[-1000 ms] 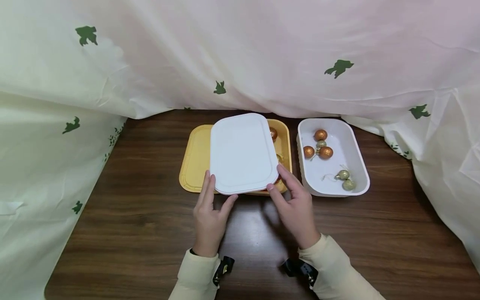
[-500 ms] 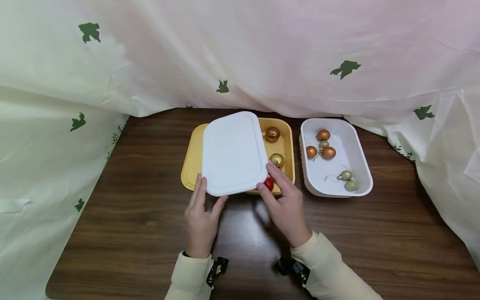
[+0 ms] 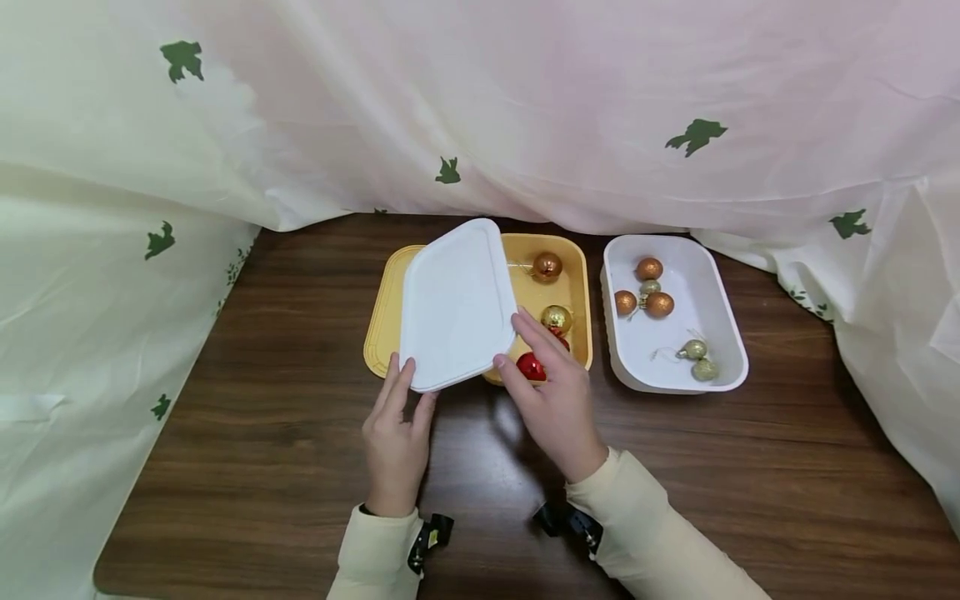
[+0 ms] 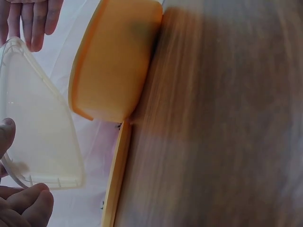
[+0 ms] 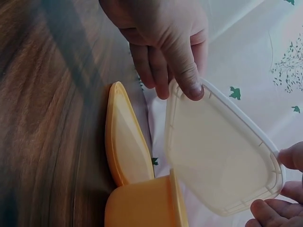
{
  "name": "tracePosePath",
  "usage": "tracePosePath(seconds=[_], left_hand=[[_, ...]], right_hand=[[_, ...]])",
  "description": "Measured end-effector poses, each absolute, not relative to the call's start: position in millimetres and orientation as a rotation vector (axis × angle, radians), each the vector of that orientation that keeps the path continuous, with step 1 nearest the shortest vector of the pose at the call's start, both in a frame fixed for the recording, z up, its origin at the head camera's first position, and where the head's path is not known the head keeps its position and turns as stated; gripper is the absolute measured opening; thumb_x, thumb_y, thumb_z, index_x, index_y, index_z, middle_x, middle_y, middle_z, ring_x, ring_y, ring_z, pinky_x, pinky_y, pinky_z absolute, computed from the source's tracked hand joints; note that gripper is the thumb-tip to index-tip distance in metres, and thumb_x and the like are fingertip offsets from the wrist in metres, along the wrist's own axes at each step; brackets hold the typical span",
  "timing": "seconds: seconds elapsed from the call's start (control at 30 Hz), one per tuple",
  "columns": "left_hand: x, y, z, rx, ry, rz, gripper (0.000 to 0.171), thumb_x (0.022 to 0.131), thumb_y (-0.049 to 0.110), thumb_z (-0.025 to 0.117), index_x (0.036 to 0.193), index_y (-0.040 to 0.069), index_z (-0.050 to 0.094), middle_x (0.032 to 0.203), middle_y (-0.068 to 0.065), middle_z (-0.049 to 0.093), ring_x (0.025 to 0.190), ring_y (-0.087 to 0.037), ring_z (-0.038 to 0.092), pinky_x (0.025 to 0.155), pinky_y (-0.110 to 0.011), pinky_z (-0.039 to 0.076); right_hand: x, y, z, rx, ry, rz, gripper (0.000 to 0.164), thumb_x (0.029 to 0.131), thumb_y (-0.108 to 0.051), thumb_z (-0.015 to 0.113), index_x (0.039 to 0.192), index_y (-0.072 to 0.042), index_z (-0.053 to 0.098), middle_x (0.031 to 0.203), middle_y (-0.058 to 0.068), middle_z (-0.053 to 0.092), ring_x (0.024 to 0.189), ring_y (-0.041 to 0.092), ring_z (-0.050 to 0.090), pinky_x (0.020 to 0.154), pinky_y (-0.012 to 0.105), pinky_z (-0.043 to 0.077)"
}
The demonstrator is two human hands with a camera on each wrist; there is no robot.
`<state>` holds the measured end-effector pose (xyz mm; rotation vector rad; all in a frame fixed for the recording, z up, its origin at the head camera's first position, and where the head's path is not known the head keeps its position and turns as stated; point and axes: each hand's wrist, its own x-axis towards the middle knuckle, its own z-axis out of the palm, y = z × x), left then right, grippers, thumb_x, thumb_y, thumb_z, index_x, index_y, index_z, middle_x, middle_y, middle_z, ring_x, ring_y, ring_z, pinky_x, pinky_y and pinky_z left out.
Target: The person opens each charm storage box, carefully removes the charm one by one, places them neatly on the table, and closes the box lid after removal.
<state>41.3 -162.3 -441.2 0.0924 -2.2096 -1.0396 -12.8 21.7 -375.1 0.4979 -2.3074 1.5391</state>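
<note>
Both hands hold a white plastic lid [image 3: 457, 304], tilted above the table. My left hand [image 3: 397, 450] pinches its near left corner, fingers along the edge. My right hand [image 3: 555, 400] pinches the near right corner. From the right wrist view the lid's ribbed underside [image 5: 218, 151] shows. Partly beneath the lid, on the table, stand a yellow box [image 3: 587, 283] and, to its left, a flat yellow lid [image 3: 382, 325]. The box holds a copper bauble [image 3: 547, 267], a gold bauble [image 3: 556, 319] and red baubles [image 3: 531, 367]; its left part is hidden.
A white box [image 3: 720, 300] stands right of the yellow one, holding several copper and pale gold baubles [image 3: 660, 304]. White cloth [image 3: 480, 108] with green bird prints hangs behind and along the sides of the dark wooden table [image 3: 262, 433].
Both hands have moved left with the white lid, which now tilts more steeply. More of the yellow box and its baubles has come into view.
</note>
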Motion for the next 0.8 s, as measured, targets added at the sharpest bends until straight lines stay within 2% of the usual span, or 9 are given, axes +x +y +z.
tracePosePath(seconds=[0.13,0.27,0.43,0.67,0.8], left_hand=[[42,-168,-441,0.111,-2.214,-1.003,0.050,0.081,0.001,0.082,0.129,-0.002,0.067,0.137,-0.023,0.058,0.121,-0.037,0.060,0.092,-0.042,0.053],[43,-174,-440,0.117,-2.232,-0.989,0.048,0.081,0.002,0.082,0.127,-0.001,0.068,0.135,-0.023,0.059,0.118,-0.036,0.062,0.087,-0.045,0.055],[44,-182,-441,0.103,-2.255,-1.000,0.045,0.081,0.002,0.083,0.124,0.000,0.070,0.132,-0.019,0.063,0.116,-0.032,0.064,0.089,-0.041,0.054],[46,-190,-441,0.088,-2.279,-1.069,0.040,0.083,0.004,0.081,0.122,0.002,0.072,0.128,-0.009,0.066,0.116,-0.022,0.065,0.093,-0.023,0.051],[48,-195,-440,0.088,-2.307,-0.989,0.041,0.082,0.008,0.082,0.122,0.002,0.072,0.125,-0.008,0.068,0.112,-0.020,0.067,0.089,-0.029,0.055]], right_hand=[[-14,16,-374,0.508,-2.313,1.555,0.051,0.088,-0.011,0.079,0.135,-0.003,0.062,0.143,0.008,0.057,0.133,0.018,0.052,0.111,0.029,0.040],[-15,10,-373,0.514,-2.305,1.569,0.050,0.088,-0.013,0.080,0.134,-0.003,0.063,0.141,0.008,0.059,0.132,0.017,0.054,0.111,0.030,0.041],[-17,3,-373,0.522,-2.301,1.590,0.048,0.088,-0.015,0.080,0.133,-0.005,0.065,0.140,0.006,0.060,0.131,0.014,0.054,0.110,0.032,0.043],[-20,-11,-371,0.542,-2.270,1.638,0.046,0.087,-0.013,0.080,0.131,-0.007,0.067,0.140,0.005,0.061,0.129,0.016,0.056,0.106,0.035,0.048],[-21,-21,-368,0.605,-2.231,1.674,0.045,0.087,-0.012,0.079,0.131,-0.005,0.067,0.140,0.006,0.060,0.129,0.017,0.056,0.106,0.038,0.047]])
